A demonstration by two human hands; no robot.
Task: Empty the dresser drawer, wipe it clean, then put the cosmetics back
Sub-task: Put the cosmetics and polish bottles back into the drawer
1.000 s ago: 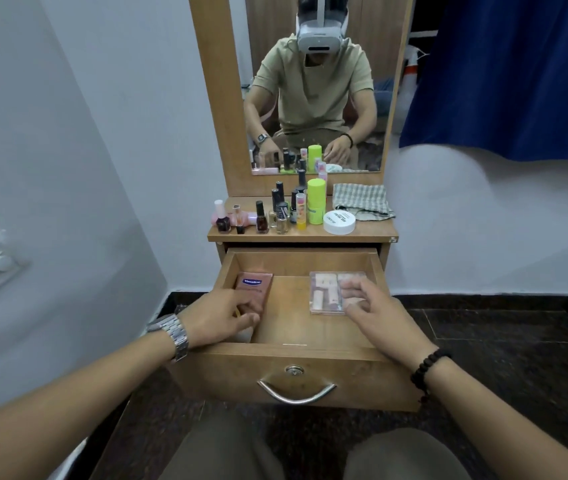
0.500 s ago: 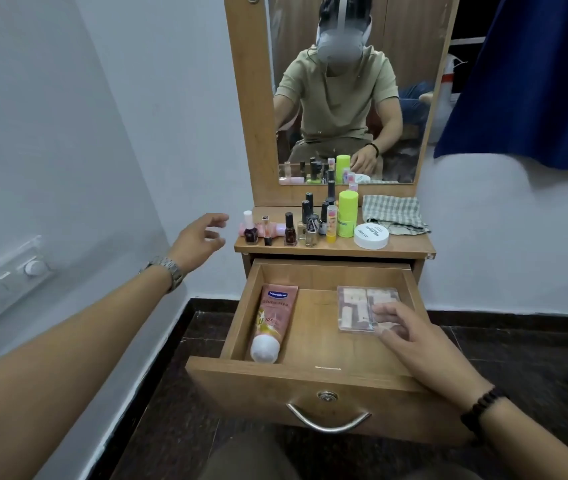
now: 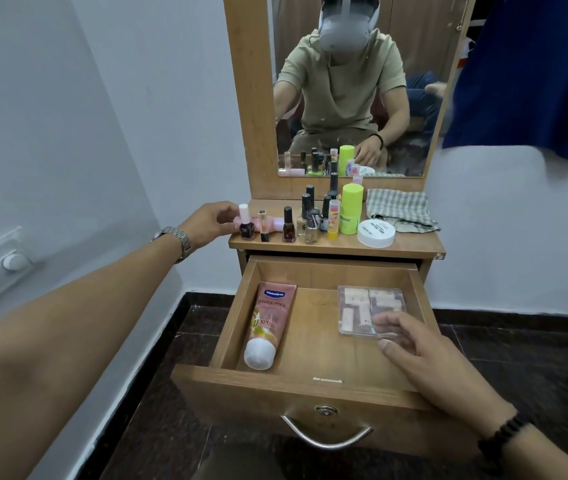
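The wooden drawer [image 3: 275, 393] is pulled out. Inside, a pink Vaseline tube [image 3: 268, 323] lies along the left wall, cap toward me. A clear plastic case [image 3: 358, 308] of small cosmetics lies at the right. My right hand [image 3: 424, 358] rests on the case's near right corner with relaxed, spread fingers. My left hand [image 3: 208, 220] is at the left end of the dresser top. Its curved fingertips are right at a dark nail polish bottle [image 3: 246, 225] with a pink cap, with no clear grip on it.
On the dresser top [image 3: 414, 242] stand several nail polish bottles [image 3: 288, 226], a lime green stick [image 3: 351, 209], a white jar [image 3: 376, 232] and a checked cloth [image 3: 400, 211]. A mirror [image 3: 348, 84] rises behind. A wall switch [image 3: 14, 261] is on the left, a blue curtain [image 3: 535, 71] at the right.
My left hand left the tube in the drawer, rose and reached across to the pink-capped bottle on the dresser top. My right hand stayed on the clear case.
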